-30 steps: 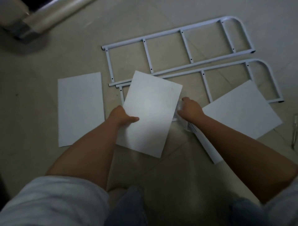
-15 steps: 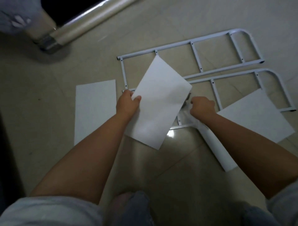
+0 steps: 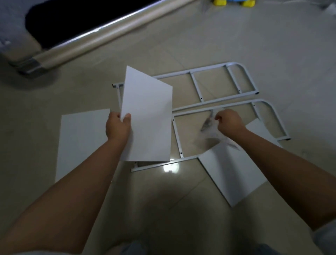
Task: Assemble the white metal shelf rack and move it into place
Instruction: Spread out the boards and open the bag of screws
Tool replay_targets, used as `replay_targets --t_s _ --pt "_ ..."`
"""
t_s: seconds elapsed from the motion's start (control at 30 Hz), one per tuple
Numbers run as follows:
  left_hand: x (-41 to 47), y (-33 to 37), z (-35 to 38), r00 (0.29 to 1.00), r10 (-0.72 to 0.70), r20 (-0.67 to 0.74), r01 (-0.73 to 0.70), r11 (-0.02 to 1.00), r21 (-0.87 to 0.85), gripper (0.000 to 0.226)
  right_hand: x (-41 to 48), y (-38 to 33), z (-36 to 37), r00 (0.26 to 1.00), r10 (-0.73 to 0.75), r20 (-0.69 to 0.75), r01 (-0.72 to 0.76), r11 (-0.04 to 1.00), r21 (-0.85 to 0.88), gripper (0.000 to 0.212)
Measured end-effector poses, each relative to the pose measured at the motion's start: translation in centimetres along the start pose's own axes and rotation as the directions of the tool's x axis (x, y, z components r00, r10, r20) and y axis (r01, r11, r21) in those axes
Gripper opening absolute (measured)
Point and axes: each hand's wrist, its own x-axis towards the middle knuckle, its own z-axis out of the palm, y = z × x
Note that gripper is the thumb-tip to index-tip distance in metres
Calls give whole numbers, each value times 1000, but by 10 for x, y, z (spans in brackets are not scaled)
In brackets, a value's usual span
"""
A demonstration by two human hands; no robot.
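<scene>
Bare tile floor (image 3: 163,209) up front; side frames (image 3: 196,87) and flat panels (image 3: 81,145) beyond

White panels (image 3: 147,116), white frames (image 3: 214,85), beige tiled floor (image 3: 200,36), clear bag (image 3: 211,131), yellow toy (image 3: 234,2).

blurred bag (image 3: 211,132), possibly plastic, yellow toy (image 3: 219,2) cropped

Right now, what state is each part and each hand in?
raised shelf panel, off the floor, tilted.
left hand, grips the raised shelf panel's edge.
clear plastic bag, lifted, crumpled.
right hand, grips the clear plastic bag.
far side frame, flat on the floor, unattached.
near side frame, flat on the floor, unattached.
left floor panel, lying flat.
right floor panel, lying flat across the near side frame's rail.
</scene>
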Motion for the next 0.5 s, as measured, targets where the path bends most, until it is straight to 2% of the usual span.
replay_targets --t_s 0.17,0.3,0.37,0.43,0.5 --pt "-21 30 49 991 30 133 -19 996 -83 36 -8 47 -28 982 184 -41 -181 982 55 30" --pt "-51 64 113 956 65 286 -49 997 -64 34 -20 102 -48 947 299 -115 -295 954 55 29" --pt "-69 80 144 930 102 352 -92 995 -47 35 -27 135 -53 921 354 -163 -342 935 96 35" --pt "-85 91 167 907 120 404 -125 992 -14 34 -29 166 -58 891 426 -157 -395 898 192 35" --pt "-96 96 183 886 142 442 -168 986 21 32 -27 193 -64 844 530 -78 -457 788 412 26"
